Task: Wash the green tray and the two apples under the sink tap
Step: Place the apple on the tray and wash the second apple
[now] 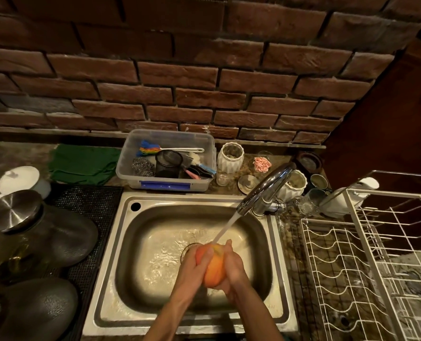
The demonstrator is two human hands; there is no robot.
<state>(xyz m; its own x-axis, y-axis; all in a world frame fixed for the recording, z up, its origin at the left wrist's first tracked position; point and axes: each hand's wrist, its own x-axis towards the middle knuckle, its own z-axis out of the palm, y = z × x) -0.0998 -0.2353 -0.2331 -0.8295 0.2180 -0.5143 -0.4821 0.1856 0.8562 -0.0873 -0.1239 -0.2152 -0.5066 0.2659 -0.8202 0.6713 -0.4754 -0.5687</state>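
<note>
An orange-red apple (213, 267) is cupped between both my hands over the steel sink (130, 242). My left hand (192, 271) wraps its left side with fingers across the front. On the apple's right side my right hand (235, 269) presses against it. Water streams from the chrome tap (266, 190) onto the top of the apple and splashes around the drain. A second apple and a green tray are not in view.
Behind the sink stands a clear plastic box (166, 185) of scrubbers and brushes, with a green cloth (84, 163) to its left. Dark pans and steel lids (15, 212) are stacked on the left. A white wire dish rack (367, 262) fills the right.
</note>
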